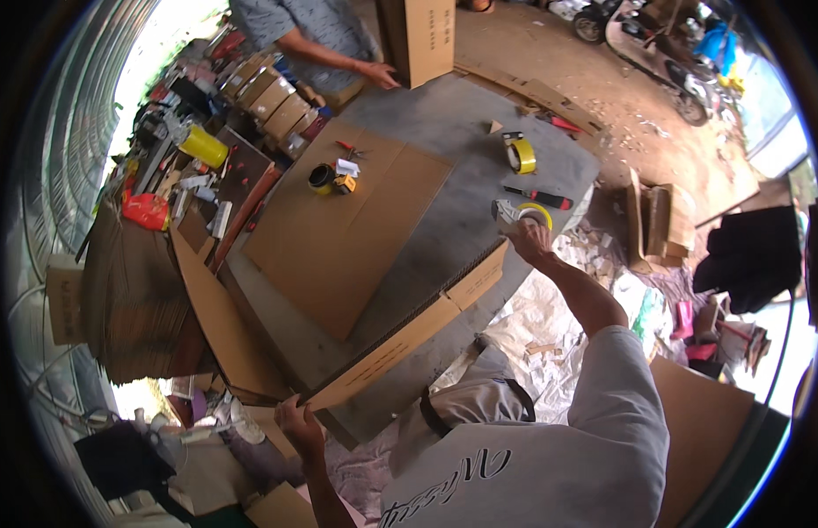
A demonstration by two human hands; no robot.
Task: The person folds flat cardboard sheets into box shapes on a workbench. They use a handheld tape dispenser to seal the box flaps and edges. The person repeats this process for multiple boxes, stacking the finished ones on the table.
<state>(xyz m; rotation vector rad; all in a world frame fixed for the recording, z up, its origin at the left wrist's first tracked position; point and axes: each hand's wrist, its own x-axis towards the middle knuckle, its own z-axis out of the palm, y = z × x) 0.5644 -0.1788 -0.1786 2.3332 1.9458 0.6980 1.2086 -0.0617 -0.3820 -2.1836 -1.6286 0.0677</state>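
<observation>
A folded cardboard sheet (400, 339) stands on its long edge along the near side of the grey table (444, 189). My left hand (299, 427) is closed on its near left corner. At its far right end, my right hand (530, 239) grips a tape dispenser (507, 214) with a yellow-rimmed roll. Just beyond that hand lies a red and black box cutter (541, 197). A second tape dispenser with a yellow roll (521, 154) rests farther back. My right fingers are partly hidden by the dispenser.
A flat cardboard sheet (352, 211) covers the table's left part, carrying a dark tape roll (321, 178) and a tape measure (345, 183). Across the table, a co-worker's hand (380, 74) touches an upright carton (429, 40). Stacked cardboard (136, 304) stands left; a scooter (651, 57) is far right.
</observation>
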